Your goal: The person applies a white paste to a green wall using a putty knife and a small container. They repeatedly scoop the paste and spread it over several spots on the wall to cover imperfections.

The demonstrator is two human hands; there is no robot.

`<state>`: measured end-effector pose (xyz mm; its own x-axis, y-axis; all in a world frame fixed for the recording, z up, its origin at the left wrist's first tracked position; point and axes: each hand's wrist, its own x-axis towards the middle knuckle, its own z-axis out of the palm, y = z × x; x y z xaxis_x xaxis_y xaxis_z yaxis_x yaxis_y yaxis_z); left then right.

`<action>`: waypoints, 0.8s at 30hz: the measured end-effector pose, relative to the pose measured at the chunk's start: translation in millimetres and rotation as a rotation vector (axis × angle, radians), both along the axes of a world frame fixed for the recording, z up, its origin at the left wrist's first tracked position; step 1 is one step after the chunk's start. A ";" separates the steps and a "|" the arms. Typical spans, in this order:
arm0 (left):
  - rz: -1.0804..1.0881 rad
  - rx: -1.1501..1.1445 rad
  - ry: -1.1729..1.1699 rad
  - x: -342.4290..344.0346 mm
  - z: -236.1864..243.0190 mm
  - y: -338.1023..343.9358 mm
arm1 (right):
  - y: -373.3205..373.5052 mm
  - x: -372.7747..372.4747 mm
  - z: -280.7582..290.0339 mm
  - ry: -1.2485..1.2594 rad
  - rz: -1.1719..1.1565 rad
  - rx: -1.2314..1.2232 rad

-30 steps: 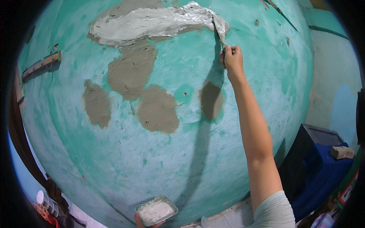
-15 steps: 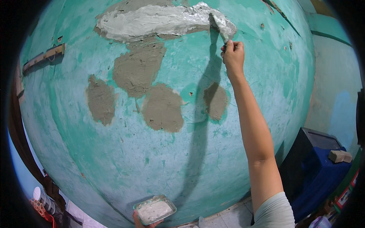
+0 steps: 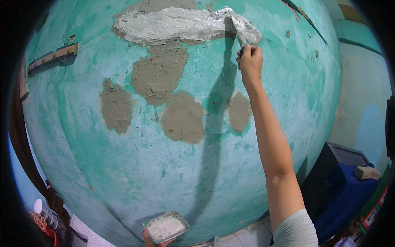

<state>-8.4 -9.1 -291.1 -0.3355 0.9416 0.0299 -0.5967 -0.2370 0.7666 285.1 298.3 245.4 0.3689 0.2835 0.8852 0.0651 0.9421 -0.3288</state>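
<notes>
My right hand [image 3: 251, 64] is raised high with its fingers closed round the handle of a putty knife [image 3: 238, 31]. The blade lies against a long band of wet white putty [image 3: 173, 26] near its right end, on the worn turquoise wall [image 3: 164, 177]. Low in the picture, my left hand [image 3: 148, 238] grips a shallow clear plastic tub [image 3: 188, 225] from below and the side. White putty [image 3: 166, 228] fills much of the tub. Rough grey patches [image 3: 159, 76] show on the wall beneath the band, among them a rounded one [image 3: 183, 119] in the middle.
A wooden hook rack [image 3: 53, 57] is fixed to the wall at left. On the right stands a dark blue cabinet-like object [image 3: 329, 193] with a block [image 3: 367, 173] on top. White containers [image 3: 45, 214] and orange cord [image 3: 39, 221] sit at lower left, near floor tiles [image 3: 84, 230].
The view has shifted slightly, so the wall's patches appear further right. Against the wall, my right hand and the putty knife have moved a little left. My left hand still holds the tub.
</notes>
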 end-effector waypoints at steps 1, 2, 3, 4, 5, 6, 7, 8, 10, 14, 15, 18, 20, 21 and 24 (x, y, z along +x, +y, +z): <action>-0.007 -0.003 -0.042 -0.4 0.7 0.7 | 2.8 1.1 6.0 -0.006 -0.012 -0.001; -0.008 -0.010 -0.092 1.2 4.8 0.3 | 8.6 -3.7 0.0 -0.031 -0.070 -0.016; -0.017 -0.016 -0.140 2.3 6.5 -0.7 | 17.0 -4.9 -13.1 -0.055 -0.135 -0.030; -0.088 0.065 -0.184 0.7 1.2 0.2 | 24.5 -4.8 -28.4 -0.077 -0.202 -0.045; -0.156 0.150 -0.230 -3.1 -7.5 3.6 | 30.5 -5.0 -46.5 -0.103 -0.201 -0.056; -0.185 0.135 -0.235 -6.7 -14.5 1.8 | 21.1 -14.8 -66.2 -0.078 -0.104 -0.079; -0.220 0.124 -0.237 -10.6 -21.0 1.2 | 3.8 -25.0 -87.1 -0.050 -0.011 -0.103; -0.231 0.022 -0.180 -15.5 -18.4 1.8 | -9.0 -29.7 -92.9 -0.012 0.080 -0.119; -0.124 -0.018 0.131 -18.0 -13.7 -0.4 | -15.6 -31.7 -82.0 -0.020 0.100 -0.042; 0.091 0.088 0.315 -4.8 11.1 -12.0 | -23.4 -33.7 -28.7 0.011 0.111 0.035; 0.078 0.083 0.147 -4.1 7.8 -10.1 | -23.2 -34.7 -15.3 0.012 0.105 0.032; 0.387 0.341 1.195 -14.6 4.0 -0.2 | -14.7 -37.8 -4.9 -0.025 0.041 0.002; 0.438 0.447 1.527 -19.7 39.1 -7.5 | -1.2 -35.6 -23.3 -0.100 -0.069 -0.037; 0.468 0.483 1.686 -18.1 53.7 -14.2 | -7.7 -46.8 -45.3 -0.112 -0.023 -0.100; 0.255 0.133 0.783 -6.1 19.1 -17.8 | -29.3 -67.3 -98.8 -0.068 0.079 -0.096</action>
